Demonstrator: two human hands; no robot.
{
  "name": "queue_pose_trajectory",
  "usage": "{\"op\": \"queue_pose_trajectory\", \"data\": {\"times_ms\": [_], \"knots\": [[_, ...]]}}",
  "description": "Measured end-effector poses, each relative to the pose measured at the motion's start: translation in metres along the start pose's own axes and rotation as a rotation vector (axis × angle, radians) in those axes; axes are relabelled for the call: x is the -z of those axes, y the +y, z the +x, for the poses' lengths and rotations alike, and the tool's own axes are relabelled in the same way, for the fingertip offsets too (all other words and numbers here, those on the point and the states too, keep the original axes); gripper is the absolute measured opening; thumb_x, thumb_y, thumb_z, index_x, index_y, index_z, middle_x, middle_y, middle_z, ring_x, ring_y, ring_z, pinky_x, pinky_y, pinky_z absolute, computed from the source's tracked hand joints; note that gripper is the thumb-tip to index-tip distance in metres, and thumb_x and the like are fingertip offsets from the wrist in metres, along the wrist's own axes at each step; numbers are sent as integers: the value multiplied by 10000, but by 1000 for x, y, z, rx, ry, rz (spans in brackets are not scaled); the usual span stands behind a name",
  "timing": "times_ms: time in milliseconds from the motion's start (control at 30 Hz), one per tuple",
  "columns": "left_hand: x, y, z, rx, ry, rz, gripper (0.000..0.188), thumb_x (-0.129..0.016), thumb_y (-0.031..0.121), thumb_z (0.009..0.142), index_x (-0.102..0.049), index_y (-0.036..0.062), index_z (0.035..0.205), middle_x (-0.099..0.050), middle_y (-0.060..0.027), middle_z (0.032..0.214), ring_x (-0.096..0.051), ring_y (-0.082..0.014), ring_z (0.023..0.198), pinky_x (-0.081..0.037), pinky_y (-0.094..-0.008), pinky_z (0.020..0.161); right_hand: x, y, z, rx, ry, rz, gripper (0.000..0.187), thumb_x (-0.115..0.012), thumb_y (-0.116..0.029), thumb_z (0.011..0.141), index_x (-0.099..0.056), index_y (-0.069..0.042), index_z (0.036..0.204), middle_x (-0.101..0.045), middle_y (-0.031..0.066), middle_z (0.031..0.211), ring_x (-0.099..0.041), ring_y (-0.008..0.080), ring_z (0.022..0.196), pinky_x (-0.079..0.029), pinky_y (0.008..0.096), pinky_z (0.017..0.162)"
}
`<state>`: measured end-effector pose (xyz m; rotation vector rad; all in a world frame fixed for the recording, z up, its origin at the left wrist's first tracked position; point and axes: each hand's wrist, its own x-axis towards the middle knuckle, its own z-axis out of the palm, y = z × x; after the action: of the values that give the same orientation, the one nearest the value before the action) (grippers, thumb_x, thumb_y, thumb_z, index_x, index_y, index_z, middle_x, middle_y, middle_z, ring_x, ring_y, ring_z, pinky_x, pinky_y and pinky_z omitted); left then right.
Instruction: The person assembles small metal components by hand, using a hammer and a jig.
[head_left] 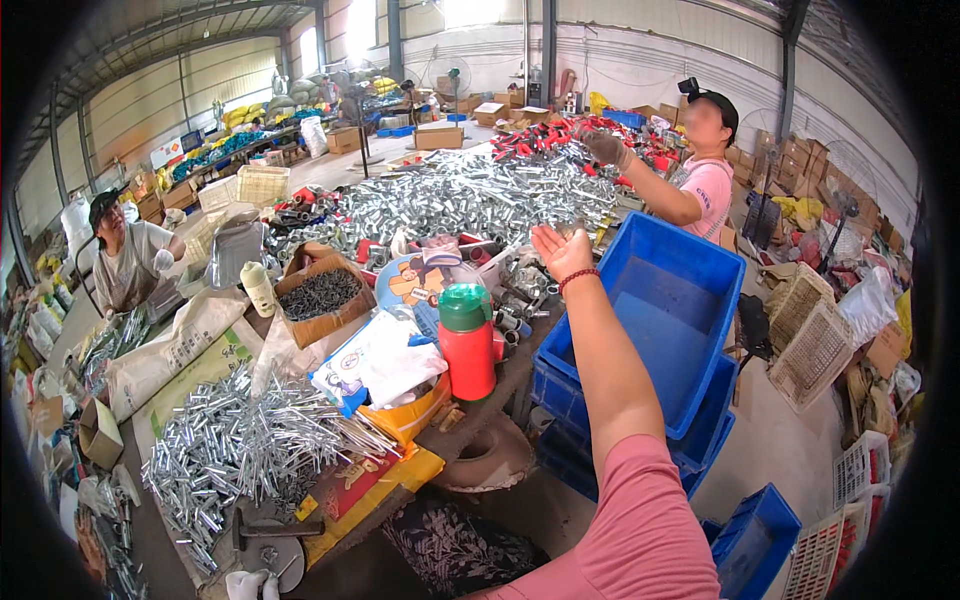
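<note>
Head: metal parts (470, 200) beyond right hand (566, 254)

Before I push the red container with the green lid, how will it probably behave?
The red container stands upright, taller than wide, so a push high up would probably tip it. Its sides look smooth and rounded, so it may roll once it lies down. Its weight is hard to judge, since its contents are hidden.
</note>
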<state>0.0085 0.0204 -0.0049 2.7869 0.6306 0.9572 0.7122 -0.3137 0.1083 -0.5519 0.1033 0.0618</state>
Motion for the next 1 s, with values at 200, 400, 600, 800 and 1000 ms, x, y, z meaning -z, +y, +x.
{"op": "queue_pose_trajectory", "data": {"times_ms": [200,400,600,800,1000], "knots": [[2,3,2,21,4,-28,293,-704,145,980,-588,33,736,-569,-171,770,-558,-390,810,-444,-510,763,8,1,2,64,-35,-6,793,-473,-606,1103,-402,118,1419,-588,309,1393,-658,452,1257,-576,564,1077],[1,2,1,24,0,-44,266,-719,136,969,-601,34,754,-573,-168,775,-562,-390,816,-446,-507,760,13,2,6,5,-51,-3,823,-472,-604,1104,-427,169,1383,-621,306,1343,-665,451,1252,-582,564,1067],[0,1,0,23,19,-45,241,-728,136,963,-620,43,769,-588,-161,791,-572,-389,824,-453,-504,759,16,9,1,8,-28,3,798,-472,-596,1105,-433,154,1373,-629,303,1327,-669,443,1243,-580,561,1075],[1,-2,-2,19,3,-35,207,-725,122,963,-636,44,793,-604,-159,808,-582,-381,831,-467,-496,767,17,14,-8,-2,-9,21,654,-449,-550,1120,-471,66,1337,-632,306,1324,-682,437,1219,-592,567,1052],[0,-1,-3,41,8,-57,174,-726,102,946,-639,34,811,-615,-172,837,-587,-384,841,-473,-497,773,27,17,-5,0,-12,-3,625,-418,-534,1129,-492,60,1310,-677,292,1283,-702,426,1187,-603,549,1033]]}}
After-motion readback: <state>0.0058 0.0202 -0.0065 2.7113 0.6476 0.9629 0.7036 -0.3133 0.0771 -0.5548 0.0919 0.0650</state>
